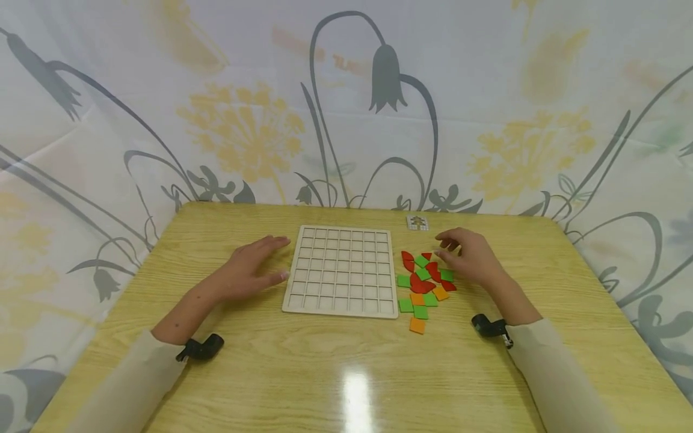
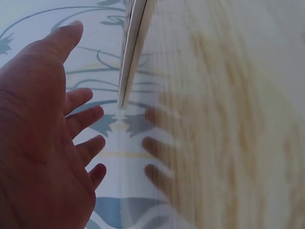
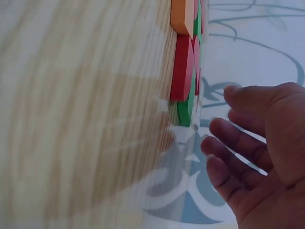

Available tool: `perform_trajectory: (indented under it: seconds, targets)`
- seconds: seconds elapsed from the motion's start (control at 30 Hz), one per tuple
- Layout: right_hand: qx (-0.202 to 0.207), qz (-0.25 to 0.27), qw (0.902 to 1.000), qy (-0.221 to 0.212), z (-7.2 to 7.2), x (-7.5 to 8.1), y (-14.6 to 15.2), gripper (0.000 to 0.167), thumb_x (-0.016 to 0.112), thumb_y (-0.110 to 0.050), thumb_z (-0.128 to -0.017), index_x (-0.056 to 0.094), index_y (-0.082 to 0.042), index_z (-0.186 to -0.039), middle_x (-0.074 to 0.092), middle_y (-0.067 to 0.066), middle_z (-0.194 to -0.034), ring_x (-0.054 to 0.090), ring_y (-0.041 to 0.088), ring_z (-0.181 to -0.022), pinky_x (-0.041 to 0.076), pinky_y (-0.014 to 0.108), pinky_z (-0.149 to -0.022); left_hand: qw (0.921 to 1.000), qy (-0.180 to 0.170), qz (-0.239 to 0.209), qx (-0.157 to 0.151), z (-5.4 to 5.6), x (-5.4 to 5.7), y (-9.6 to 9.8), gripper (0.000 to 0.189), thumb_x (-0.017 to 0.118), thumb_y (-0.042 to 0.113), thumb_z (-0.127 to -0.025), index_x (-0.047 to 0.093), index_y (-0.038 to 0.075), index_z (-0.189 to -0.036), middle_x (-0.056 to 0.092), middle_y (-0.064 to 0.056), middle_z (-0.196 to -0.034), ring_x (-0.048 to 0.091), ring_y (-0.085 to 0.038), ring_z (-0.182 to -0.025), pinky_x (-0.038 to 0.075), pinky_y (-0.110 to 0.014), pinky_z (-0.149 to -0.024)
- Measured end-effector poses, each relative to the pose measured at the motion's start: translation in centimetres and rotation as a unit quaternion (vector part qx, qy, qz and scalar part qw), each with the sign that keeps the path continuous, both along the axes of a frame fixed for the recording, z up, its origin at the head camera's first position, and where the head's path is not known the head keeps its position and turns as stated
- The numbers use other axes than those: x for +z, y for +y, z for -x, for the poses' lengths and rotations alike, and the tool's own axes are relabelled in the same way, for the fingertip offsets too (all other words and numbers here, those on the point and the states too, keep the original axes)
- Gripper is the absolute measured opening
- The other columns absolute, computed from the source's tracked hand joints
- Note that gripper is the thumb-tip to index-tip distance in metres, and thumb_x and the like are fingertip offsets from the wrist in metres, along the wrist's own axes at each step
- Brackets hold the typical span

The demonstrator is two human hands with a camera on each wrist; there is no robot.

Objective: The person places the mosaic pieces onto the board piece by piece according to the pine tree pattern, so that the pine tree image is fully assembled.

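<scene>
A pale wooden grid board (image 1: 341,314) with several bare square cells lies in the middle of the table. My left hand (image 1: 246,270) hovers at the board's left side, thumb and fingers spread, holding nothing; its palm fills the side of the left wrist view, near the board's edge (image 2: 131,57). To the right of the board lies a loose cluster of flat pieces: green squares (image 1: 420,312), orange squares (image 1: 417,325) and red curved pieces (image 1: 422,284). Over the far right side of that cluster is my right hand (image 1: 468,255), fingers loosely bent with nothing between them.
A small card with a printed grid pattern (image 1: 417,223) lies near the table's back edge, behind the pieces. The wood-grain table (image 1: 281,373) meets a flower-printed cloth (image 1: 346,120) at the back and sides. A black wrist camera (image 1: 203,347) sits on the left cuff.
</scene>
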State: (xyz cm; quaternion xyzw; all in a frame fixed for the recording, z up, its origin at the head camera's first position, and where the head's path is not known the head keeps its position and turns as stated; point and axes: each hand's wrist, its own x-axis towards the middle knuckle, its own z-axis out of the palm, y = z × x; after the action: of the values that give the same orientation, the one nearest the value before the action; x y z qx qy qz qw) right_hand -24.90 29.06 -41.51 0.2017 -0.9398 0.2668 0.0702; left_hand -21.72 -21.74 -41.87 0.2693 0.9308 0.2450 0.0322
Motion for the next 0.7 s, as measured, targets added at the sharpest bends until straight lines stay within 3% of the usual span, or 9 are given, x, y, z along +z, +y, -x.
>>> perform_trajectory:
  seconds: [0.4, 0.7]
  targets:
    - [0.002, -0.027, 0.9989, -0.038, 0.6, -0.1, -1.5, 0.017, 0.073, -0.011, -0.100, 0.077, 0.002, -0.110, 0.074, 0.012, -0.097, 0.069, 0.027, -0.087, 0.058, 0.048, -0.079, 0.9977, -0.039, 0.034, -0.045, -0.4, -0.2, -0.1, 0.100, 0.076, 0.055, -0.094, 0.028, 0.010, -0.169, 0.022, -0.011, -0.176, 0.012, -0.043, -0.162, 0.015, -0.074, -0.122]
    - [0.006, -0.037, 0.9984, -0.044, 1.0, -0.3, -2.1, 0.012, 0.075, -0.008, -0.098, 0.077, 0.001, -0.105, 0.074, 0.011, -0.094, 0.068, 0.026, -0.084, 0.059, 0.048, -0.078, 0.9968, -0.038, 0.033, -0.061, -0.7, -0.5, -0.2, 0.107, 0.079, 0.059, -0.090, 0.027, 0.010, -0.170, 0.022, -0.010, -0.176, 0.011, -0.042, -0.162, 0.014, -0.071, -0.123]
